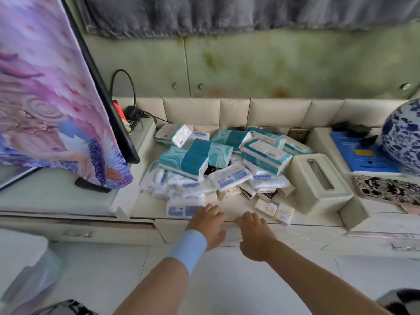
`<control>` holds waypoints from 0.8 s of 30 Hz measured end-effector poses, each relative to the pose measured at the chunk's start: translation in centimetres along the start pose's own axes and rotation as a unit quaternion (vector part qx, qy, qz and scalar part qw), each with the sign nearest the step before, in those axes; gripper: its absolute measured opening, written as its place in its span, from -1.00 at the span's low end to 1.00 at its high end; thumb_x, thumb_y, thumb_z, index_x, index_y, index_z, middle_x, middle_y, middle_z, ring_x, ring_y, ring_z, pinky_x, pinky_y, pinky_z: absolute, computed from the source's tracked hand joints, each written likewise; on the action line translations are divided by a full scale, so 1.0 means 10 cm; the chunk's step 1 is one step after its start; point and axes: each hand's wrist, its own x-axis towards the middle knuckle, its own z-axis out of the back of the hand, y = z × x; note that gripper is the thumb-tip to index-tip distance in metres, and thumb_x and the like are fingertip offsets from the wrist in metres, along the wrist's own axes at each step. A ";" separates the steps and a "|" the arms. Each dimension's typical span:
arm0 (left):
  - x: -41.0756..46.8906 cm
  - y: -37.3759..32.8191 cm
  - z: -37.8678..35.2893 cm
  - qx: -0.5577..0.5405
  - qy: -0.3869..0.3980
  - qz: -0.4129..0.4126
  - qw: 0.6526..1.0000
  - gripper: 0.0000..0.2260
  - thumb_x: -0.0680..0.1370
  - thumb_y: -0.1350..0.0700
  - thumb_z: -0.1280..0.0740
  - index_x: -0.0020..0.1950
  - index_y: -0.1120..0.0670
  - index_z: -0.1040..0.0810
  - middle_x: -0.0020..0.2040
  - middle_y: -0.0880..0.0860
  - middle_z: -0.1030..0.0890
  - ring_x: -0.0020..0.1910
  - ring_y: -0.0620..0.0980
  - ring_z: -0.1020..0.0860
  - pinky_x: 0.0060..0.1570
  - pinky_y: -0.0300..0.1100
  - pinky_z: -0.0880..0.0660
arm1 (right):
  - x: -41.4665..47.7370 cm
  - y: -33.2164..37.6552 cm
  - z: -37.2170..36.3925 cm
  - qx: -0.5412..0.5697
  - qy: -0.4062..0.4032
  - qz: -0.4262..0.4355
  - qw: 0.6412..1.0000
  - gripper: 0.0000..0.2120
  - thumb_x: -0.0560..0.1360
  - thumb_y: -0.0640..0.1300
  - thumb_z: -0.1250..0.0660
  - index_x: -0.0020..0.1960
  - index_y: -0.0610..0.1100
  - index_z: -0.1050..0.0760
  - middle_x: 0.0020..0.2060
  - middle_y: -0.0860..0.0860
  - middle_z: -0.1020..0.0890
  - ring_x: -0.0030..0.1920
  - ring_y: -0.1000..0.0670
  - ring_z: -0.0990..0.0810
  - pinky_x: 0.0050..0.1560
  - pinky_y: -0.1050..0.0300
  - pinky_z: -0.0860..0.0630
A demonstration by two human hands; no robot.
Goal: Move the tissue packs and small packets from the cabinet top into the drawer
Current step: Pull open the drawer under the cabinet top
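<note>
Several teal tissue packs (195, 160) lie heaped in a sunken section of the cream cabinet top (241, 208). Under and around them are white-and-blue tissue packs (229, 178). Small cream and black packets (283, 214) are scattered toward the front right of the heap. My left hand (209, 226), with a light blue wristband, and my right hand (254, 235) are side by side at the cabinet's front edge. Their fingers curl over the top lip of the drawer front (295, 233). The drawer looks closed and its inside is hidden.
A pale green tissue box holder (318, 185) stands right of the heap. Further right are a blue book (363, 155), a patterned case (391, 189) and a blue-and-white vase (402, 137). A cloth-covered screen (56, 98) and black cables (134, 114) occupy the left.
</note>
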 end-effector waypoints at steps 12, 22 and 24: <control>-0.61 -0.26 -0.29 -0.079 0.135 0.102 0.982 -0.50 0.60 -0.13 -0.19 0.53 -0.07 -0.24 0.51 0.01 -0.29 0.44 0.11 -0.31 0.40 -0.01 -0.28 | -0.37 0.10 -0.15 0.133 0.089 -0.032 0.987 -0.67 0.53 -0.07 -0.27 0.29 -0.02 -0.41 0.21 -0.07 -0.42 0.26 -0.13 -0.43 0.18 0.01 -0.41; -0.82 -0.58 -0.46 -0.070 0.326 0.138 0.933 -0.45 0.53 -0.31 -0.16 0.27 0.06 -0.57 0.23 0.06 -0.56 0.12 0.09 -0.55 0.17 -0.07 -0.45 | -0.86 0.25 -0.39 0.147 0.254 -0.016 0.956 -0.62 0.43 0.23 -0.37 0.12 0.02 -0.60 0.07 0.09 -0.62 0.09 -0.01 -0.59 0.20 -0.04 -0.53; -0.85 -0.63 -0.47 -0.097 0.353 0.149 0.919 -0.53 0.53 -0.28 -0.20 0.10 0.06 -0.62 0.07 0.04 -0.61 -0.03 0.07 -0.58 0.13 -0.08 -0.49 | -0.92 0.30 -0.41 0.158 0.300 -0.023 0.941 -0.62 0.48 0.24 -0.32 0.11 -0.01 -0.59 0.02 0.06 -0.62 0.01 -0.03 -0.61 0.12 -0.01 -0.55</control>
